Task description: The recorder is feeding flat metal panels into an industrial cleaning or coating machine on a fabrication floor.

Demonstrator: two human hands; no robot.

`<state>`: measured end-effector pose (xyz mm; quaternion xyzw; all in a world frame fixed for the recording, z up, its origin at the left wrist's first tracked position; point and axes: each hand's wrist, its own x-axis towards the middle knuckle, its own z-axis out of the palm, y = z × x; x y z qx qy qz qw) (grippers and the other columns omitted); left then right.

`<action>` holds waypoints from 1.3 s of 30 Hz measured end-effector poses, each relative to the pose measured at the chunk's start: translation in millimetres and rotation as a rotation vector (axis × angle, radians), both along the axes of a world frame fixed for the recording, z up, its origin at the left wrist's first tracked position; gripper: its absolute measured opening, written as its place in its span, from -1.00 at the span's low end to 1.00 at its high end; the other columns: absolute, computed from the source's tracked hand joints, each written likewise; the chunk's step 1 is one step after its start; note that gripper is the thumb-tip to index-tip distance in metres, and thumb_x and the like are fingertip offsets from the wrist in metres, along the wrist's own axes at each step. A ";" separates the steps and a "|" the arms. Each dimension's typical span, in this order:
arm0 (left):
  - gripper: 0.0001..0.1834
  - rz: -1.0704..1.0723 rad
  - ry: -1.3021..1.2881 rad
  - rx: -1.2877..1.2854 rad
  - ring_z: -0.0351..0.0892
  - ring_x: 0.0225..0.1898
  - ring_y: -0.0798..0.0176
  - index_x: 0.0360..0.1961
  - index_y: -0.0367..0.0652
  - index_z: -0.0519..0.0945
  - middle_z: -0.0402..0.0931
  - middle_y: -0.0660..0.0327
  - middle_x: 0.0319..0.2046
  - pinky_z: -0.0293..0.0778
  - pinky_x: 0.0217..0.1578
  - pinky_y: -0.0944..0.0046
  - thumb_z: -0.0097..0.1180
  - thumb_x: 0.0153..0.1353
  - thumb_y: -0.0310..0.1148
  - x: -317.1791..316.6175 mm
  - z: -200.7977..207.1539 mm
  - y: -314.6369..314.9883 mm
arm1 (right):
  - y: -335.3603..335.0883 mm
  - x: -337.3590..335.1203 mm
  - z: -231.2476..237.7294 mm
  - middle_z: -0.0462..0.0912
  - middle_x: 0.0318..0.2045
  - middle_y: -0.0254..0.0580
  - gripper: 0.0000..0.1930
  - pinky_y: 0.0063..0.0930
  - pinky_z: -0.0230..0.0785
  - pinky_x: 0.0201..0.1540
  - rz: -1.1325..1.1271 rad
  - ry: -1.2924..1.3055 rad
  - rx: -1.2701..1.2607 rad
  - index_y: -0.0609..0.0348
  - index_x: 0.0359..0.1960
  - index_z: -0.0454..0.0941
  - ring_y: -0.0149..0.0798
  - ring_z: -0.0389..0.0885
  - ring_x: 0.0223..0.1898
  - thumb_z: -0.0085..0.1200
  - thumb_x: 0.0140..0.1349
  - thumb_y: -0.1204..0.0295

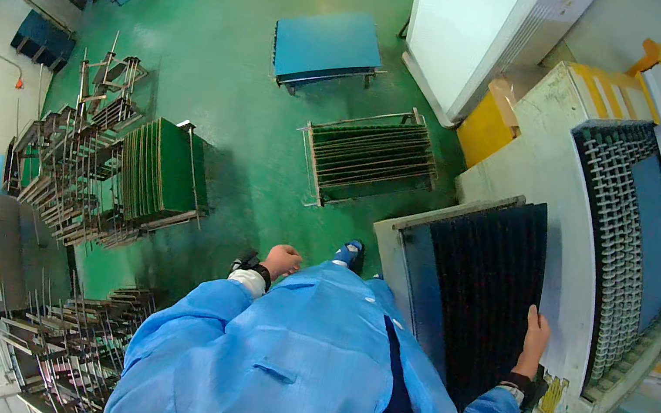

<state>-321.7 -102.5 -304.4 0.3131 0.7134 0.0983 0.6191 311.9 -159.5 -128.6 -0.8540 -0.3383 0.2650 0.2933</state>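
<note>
**Right hand (533, 344) at edge of dark panel stack (487, 278), grip unclear**

Hidden stuff first. Right fingers wrap out of sight around the stack's right edge; can't tell if they grip a panel or just rest on it. Left hand (283, 261) hangs over the green floor (249, 166), fingers loosely curled, palm out of view; can't tell how far closed, nothing visible in it. Stack's lower end runs behind the blue smock (277, 356) and right sleeve, so bottom edge and panel count not readable. Dark surfaces blend, single sheets hard to separate. Fisheye border cuts off the machine's far right side.

Stack: near-black to deep navy, many thin sheets packed tight, edges showing as close parallel ridges, top right corner squared. Sits right of the body in a pale frame (387, 247), beside the roller conveyor (612, 212). Blue panel (651, 232) lies along the conveyor's right side. Ahead on the floor: rack of green panels (374, 157), upper edges facing up.
</note>
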 end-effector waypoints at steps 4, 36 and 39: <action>-0.81 -0.022 -0.013 0.011 0.55 -0.56 0.33 -0.31 -0.26 0.60 0.59 0.19 -0.53 0.44 -0.60 0.35 0.13 0.12 -0.36 -3.5 -3.9 -0.9 | 0.4 0.6 -2.2 0.47 -0.42 -0.38 -0.61 -0.44 0.25 -0.19 -0.040 0.096 0.027 0.35 -0.35 0.53 -0.45 0.33 -0.31 0.11 0.31 0.15; -0.81 0.017 0.051 0.063 0.53 -0.60 0.35 -0.31 -0.28 0.61 0.60 0.18 -0.55 0.42 -0.65 0.35 0.12 0.14 -0.36 -15.3 0.8 3.0 | -11.8 13.0 -5.4 0.60 -0.44 0.20 -0.79 -0.01 0.35 -0.28 0.279 -0.494 -0.020 0.36 -0.41 0.57 0.30 0.52 -0.36 0.23 0.03 0.42; -0.80 -0.016 0.044 0.053 0.54 -0.59 0.33 -0.31 -0.29 0.61 0.60 0.17 -0.54 0.42 -0.65 0.33 0.12 0.15 -0.35 -8.0 0.3 8.7 | -8.3 -16.1 35.6 0.58 -0.48 0.21 -0.73 -0.03 0.32 -0.32 0.246 -0.437 -0.055 0.36 -0.44 0.55 0.29 0.50 -0.41 0.24 0.05 0.34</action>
